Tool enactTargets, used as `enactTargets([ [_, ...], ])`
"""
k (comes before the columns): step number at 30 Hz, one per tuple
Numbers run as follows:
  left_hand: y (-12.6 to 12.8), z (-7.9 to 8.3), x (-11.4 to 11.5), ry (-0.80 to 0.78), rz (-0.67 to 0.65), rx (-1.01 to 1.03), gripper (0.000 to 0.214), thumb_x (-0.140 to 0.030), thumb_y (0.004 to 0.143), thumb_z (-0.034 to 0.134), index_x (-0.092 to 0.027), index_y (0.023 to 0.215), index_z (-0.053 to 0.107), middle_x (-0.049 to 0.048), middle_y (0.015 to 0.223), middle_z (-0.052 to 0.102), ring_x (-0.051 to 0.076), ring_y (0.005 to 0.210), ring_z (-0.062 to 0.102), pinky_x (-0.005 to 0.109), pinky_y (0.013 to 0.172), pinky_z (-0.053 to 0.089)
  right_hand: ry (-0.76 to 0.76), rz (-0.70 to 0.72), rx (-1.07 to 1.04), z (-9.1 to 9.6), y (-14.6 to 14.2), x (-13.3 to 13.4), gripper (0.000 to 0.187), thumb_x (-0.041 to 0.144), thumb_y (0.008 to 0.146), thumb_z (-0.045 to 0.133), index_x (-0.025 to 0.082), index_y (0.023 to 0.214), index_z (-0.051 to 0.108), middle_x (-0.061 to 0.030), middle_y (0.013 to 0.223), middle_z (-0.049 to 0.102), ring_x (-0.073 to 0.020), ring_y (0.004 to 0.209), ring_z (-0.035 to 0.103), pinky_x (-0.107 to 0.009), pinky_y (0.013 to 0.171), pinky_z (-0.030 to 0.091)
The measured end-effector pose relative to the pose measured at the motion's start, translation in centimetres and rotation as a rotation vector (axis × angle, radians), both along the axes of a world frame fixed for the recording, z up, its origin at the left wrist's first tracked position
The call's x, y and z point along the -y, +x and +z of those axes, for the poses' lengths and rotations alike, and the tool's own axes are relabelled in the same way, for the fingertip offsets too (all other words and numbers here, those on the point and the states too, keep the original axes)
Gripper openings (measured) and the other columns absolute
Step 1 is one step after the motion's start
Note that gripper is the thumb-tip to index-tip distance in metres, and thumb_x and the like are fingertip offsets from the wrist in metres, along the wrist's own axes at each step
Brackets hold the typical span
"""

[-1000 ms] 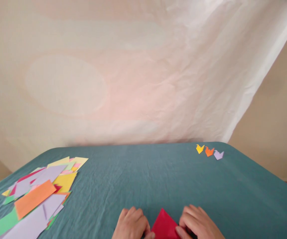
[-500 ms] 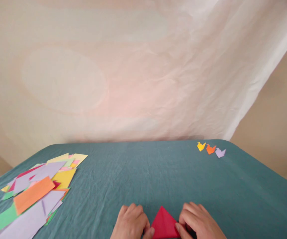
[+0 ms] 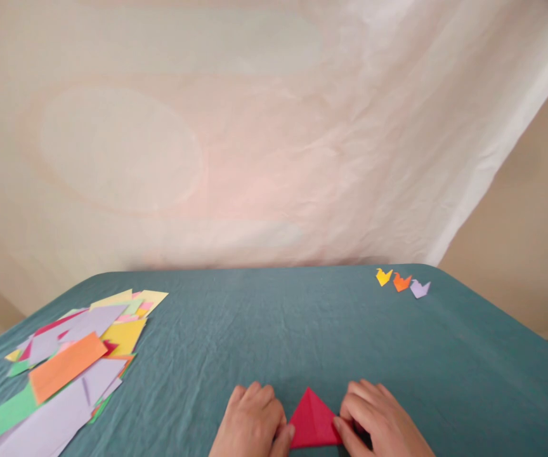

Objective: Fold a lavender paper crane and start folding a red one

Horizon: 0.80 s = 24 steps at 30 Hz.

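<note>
Red paper [image 3: 313, 424], folded to a triangle, lies between the fingers — peak pointing away from them. Left hand [image 3: 254, 420]: fingers curled, thumb and forefinger pinching the left corner. Right hand [image 3: 379, 419]: likewise, on the right corner. Paper birds [image 3: 401, 283] — well beyond the right fingers.

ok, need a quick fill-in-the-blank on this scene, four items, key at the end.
1. The red folded paper between the left hand and the right hand has the outline of a ____.
2. The folded paper birds near the far edge of the table number ____.
3. The middle bird in that row is coloured ____.
4. The pile of loose paper lies on the person's ____ side.

Missing words: triangle; three; orange; left.
</note>
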<state>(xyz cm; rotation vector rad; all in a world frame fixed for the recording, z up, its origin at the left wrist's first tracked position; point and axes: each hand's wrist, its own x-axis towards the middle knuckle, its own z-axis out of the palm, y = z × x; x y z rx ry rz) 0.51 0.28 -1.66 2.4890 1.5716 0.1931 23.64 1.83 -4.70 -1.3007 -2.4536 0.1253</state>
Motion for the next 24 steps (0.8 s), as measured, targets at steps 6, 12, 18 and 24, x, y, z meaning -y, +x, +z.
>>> enactTargets([
  [6,-0.1,-0.8,-0.1,0.060,-0.007,0.018,0.015,-0.025,0.082,0.051,-0.018,0.071,0.059,0.0022,0.076,0.060,0.018,0.074,0.053,0.028,0.064,0.030,0.065,-0.002,-0.057,-0.1,-0.1,0.0,0.018,0.014,0.078,0.055,0.020,0.062,0.050,0.0010,0.063,0.056,-0.0151,0.060,0.052,-0.027,0.058,0.031],
  [12,-0.2,-1.3,0.1,0.099,0.017,0.027,0.012,-0.023,0.081,0.053,-0.019,0.071,0.059,0.0006,0.076,0.060,0.017,0.075,0.053,0.028,0.065,0.030,0.073,0.004,-0.126,-0.3,0.0,0.0,0.018,0.015,0.080,0.054,0.020,0.063,0.052,0.0016,0.064,0.056,-0.0147,0.061,0.051,-0.027,0.058,0.030],
  [18,-0.5,-0.9,0.2,0.128,-0.033,0.019,0.012,-0.025,0.083,0.054,-0.020,0.073,0.059,-0.0002,0.076,0.061,0.016,0.074,0.054,0.027,0.065,0.032,0.048,0.022,-0.164,-0.1,0.2,0.1,0.018,0.016,0.082,0.052,0.020,0.064,0.052,0.0018,0.065,0.056,-0.0146,0.062,0.051,-0.027,0.059,0.031],
  [24,-0.9,-0.5,0.1,0.120,-0.121,0.042,0.015,-0.029,0.085,0.056,-0.019,0.074,0.058,-0.0010,0.075,0.062,0.014,0.071,0.055,0.026,0.064,0.032,0.028,0.111,-0.212,-0.1,0.8,0.2,0.019,0.019,0.086,0.052,0.021,0.067,0.053,0.0026,0.066,0.057,-0.0137,0.064,0.052,-0.026,0.062,0.033],
])
